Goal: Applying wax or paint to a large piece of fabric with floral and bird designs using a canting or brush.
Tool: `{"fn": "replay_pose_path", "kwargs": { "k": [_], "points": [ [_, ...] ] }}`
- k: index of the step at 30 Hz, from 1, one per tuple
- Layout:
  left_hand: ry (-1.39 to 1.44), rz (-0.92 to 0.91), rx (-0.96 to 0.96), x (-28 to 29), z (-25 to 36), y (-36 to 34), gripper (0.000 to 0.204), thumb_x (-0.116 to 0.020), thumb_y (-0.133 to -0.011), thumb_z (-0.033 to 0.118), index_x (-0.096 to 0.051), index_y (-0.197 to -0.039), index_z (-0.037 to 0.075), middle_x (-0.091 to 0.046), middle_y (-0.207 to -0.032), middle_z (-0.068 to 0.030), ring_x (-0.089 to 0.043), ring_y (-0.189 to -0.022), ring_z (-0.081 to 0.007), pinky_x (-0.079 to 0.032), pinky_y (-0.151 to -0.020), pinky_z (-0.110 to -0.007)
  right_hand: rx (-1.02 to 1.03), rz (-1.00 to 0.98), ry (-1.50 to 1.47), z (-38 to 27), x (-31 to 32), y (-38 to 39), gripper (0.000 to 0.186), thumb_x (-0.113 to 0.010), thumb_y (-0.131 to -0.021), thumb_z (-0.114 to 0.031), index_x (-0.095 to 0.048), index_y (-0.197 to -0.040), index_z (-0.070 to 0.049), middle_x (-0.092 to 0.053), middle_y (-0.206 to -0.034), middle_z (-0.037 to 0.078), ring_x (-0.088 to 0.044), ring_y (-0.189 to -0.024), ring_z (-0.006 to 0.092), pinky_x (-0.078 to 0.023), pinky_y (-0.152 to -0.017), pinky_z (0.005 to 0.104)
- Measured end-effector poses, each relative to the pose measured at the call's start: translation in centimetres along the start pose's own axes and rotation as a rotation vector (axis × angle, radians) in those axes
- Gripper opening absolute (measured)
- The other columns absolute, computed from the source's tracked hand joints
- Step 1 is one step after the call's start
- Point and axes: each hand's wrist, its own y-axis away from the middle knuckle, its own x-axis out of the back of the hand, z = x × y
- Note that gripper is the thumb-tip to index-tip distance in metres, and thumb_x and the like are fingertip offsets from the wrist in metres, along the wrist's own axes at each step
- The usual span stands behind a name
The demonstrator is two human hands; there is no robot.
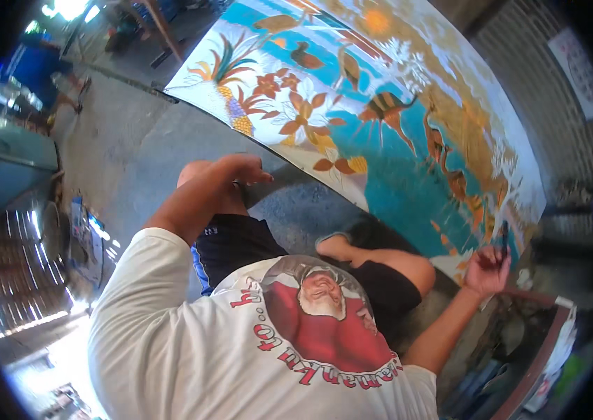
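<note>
A large painted panel [400,183] lies across the upper right, with fish, flowers, a pineapple and an orange sun over teal and white. At the panel's right-hand end, my right hand [487,271] is raised with its fingers closed around a slim dark tool [504,238]. That tool is brush-like, but its tip is too small to make out. My left hand [246,169] rests by my bent left knee, short of the panel's near edge. Its fingers hang loosely apart, and nothing shows in them.
Concrete floor [121,133] stretches to the left of the panel. A person in blue [34,73] is at the far left, near a pale box-like cabinet [16,157]. A reddish-brown frame edge [545,350] borders clutter at the lower right. Corrugated wall [541,84] rises behind the panel.
</note>
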Motion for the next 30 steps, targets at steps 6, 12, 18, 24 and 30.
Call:
{"fn": "replay_pose_path", "kwargs": {
  "k": [6, 12, 18, 24, 30],
  "points": [
    [0.206, -0.187, -0.04, 1.5, 2.0, 2.9, 0.078, -0.061, -0.09, 0.072, -0.077, -0.099, -0.003, -0.076, -0.094, -0.0153, -0.073, -0.089, -0.0294, -0.058, -0.082, -0.046, -0.439, -0.175, 0.012, 24.7, -13.6, -11.9, 0.03, -0.057, -0.104, -0.02, -0.064, -0.126, -0.002, -0.061, -0.092, 0.005, -0.051, -0.075, 0.0136, -0.046, -0.068, 0.0279],
    [0.194, -0.149, -0.181, 2.8, 0.5, 2.6, 0.084, -0.063, -0.086, 0.075, -0.076, -0.097, -0.007, -0.076, -0.093, -0.0177, -0.073, -0.085, -0.0316, -0.059, -0.079, -0.042, -0.468, -0.367, 0.483, 47.4, -22.1, -12.8, 0.025, -0.059, -0.105, -0.014, -0.066, -0.123, 0.0, -0.073, -0.094, 0.011, -0.071, -0.075, 0.0168, -0.064, -0.069, 0.0341],
    [0.188, -0.011, -0.328, 4.1, -0.9, 2.5, 0.082, -0.061, -0.088, 0.072, -0.073, -0.081, -0.008, -0.07, -0.076, -0.0207, -0.07, -0.075, -0.0343, -0.055, -0.072, -0.046, -0.357, -0.404, 0.782, 59.6, -23.3, -13.4, 0.024, -0.061, -0.103, -0.013, -0.068, -0.121, 0.002, -0.074, -0.092, 0.013, -0.068, -0.065, 0.0138, -0.06, -0.063, 0.029],
    [0.127, 0.044, -0.424, 4.8, -1.0, 3.6, 0.079, -0.059, -0.09, 0.07, -0.072, -0.075, -0.007, -0.068, -0.073, -0.0229, -0.069, -0.076, -0.04, -0.054, -0.074, -0.049, -0.314, -0.438, 0.84, 65.9, -23.0, -13.3, 0.022, -0.062, -0.103, -0.014, -0.071, -0.117, 0.001, -0.075, -0.088, 0.012, -0.069, -0.066, 0.0136, -0.059, -0.06, 0.0282],
    [0.121, 0.057, -0.421, 4.9, -0.6, 3.9, 0.076, -0.061, -0.089, 0.069, -0.074, -0.078, -0.005, -0.071, -0.08, -0.0248, -0.071, -0.083, -0.0419, -0.055, -0.077, -0.05, -0.269, -0.454, 0.93, 67.2, -22.4, -13.8, 0.023, -0.062, -0.104, -0.015, -0.071, -0.116, 0.002, -0.075, -0.089, 0.012, -0.07, -0.067, 0.0138, -0.059, -0.059, 0.0276]
  ]
}}
